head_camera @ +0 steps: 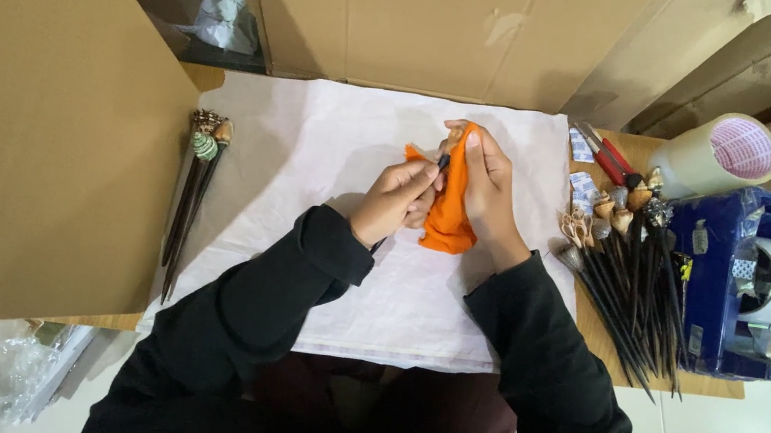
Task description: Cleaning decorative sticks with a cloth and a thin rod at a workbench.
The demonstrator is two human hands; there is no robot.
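While our left grip (395, 198) pinches a dark stick (443, 162), our right grip (486, 182) clamps the orange cloth (450, 217) around its tip; beyond them lie white paper (336, 141), more sticks (629, 288) rightward, counter (601, 329) beneath.

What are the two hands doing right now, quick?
Left hand: closed on a thin dark stick.
Right hand: closed on the orange cloth wrapped around the stick.

My left hand (396, 200) and right hand (484, 188) grip an orange cloth (449, 223) around a dark stick (443, 162) over the white sheet (315, 148) mid-bench.
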